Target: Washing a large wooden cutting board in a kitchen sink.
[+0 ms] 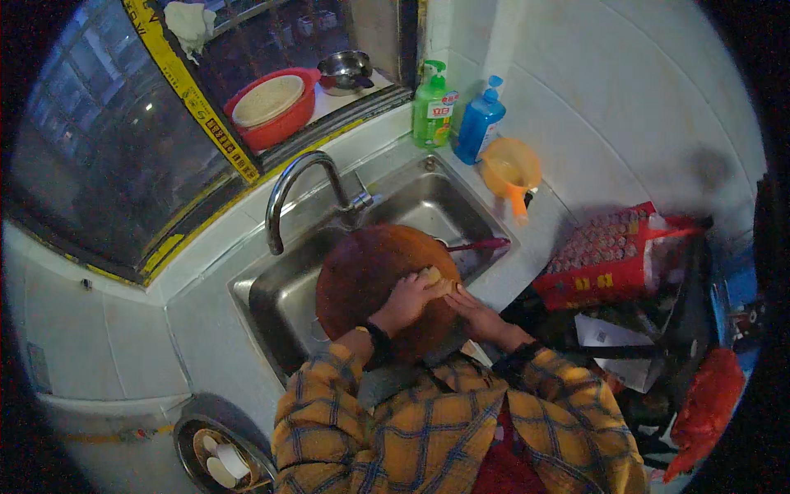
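Note:
A round, reddish-brown wooden cutting board (364,272) lies across the stainless steel double sink (271,296). Over the board's right part, my left hand (404,299) grips a pale yellowish piece of food (439,285); what food it is I cannot tell. My right hand (475,312) rests at the board's right edge, its fingertips against the same piece. Behind the board, the chrome faucet (308,160) arches over the left basin. A dark red handle (484,244) of some utensil lies at the right basin.
Green (433,111) and blue (480,123) pump bottles and an orange dipper (511,167) stand behind the sink on the right. A red basin (278,126) and metal pot (345,71) sit at the window. A red bag (598,259) is at right, a pan (185,432) at lower left.

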`<state>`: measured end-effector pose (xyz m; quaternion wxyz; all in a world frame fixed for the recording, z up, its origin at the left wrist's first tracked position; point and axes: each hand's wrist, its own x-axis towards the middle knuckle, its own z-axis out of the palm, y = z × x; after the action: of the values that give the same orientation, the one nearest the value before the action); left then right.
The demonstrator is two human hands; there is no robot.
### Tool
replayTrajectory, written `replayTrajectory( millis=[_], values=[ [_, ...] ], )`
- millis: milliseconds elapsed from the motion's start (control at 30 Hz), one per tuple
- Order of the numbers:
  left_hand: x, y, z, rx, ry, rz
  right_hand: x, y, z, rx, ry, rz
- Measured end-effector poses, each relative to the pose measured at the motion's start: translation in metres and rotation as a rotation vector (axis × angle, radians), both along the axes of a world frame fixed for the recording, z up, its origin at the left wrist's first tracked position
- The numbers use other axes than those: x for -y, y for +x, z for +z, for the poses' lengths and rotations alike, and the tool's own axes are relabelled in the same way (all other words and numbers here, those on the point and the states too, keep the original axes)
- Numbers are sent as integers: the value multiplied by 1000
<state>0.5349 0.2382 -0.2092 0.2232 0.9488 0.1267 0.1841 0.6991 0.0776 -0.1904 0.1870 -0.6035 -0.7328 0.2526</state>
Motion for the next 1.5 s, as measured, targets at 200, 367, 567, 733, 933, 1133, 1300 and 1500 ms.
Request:
replayTrajectory(
  millis=[200, 367, 567, 733, 933, 1133, 1300, 1500],
  values=[
    [-113, -14, -15, -190, -199, 670, -1, -1, 1, 10, -16, 26],
    [-137, -65, -7, -278, 51, 823, -2, -1, -1, -7, -14, 20],
    [-81, -63, -19, 280, -443, 690, -6, -2, -2, 4, 7, 50],
    [-13, -23, -12, 171, 77, 364, -6, -7, 0, 28, -13, 58],
    [-24, 16, -26, 124, -43, 296, -7, -6, 0, 70, 46, 74],
    [-17, 67, -20, 112, 54, 209, -2, -1, -6, 228, -83, 99],
    [-62, 46, -8, 27, -138, 566, -6, -9, 3, 98, -18, 55],
    [-117, -63, -9, 156, -281, 766, -6, -10, 0, 81, 37, 69]
  ],
)
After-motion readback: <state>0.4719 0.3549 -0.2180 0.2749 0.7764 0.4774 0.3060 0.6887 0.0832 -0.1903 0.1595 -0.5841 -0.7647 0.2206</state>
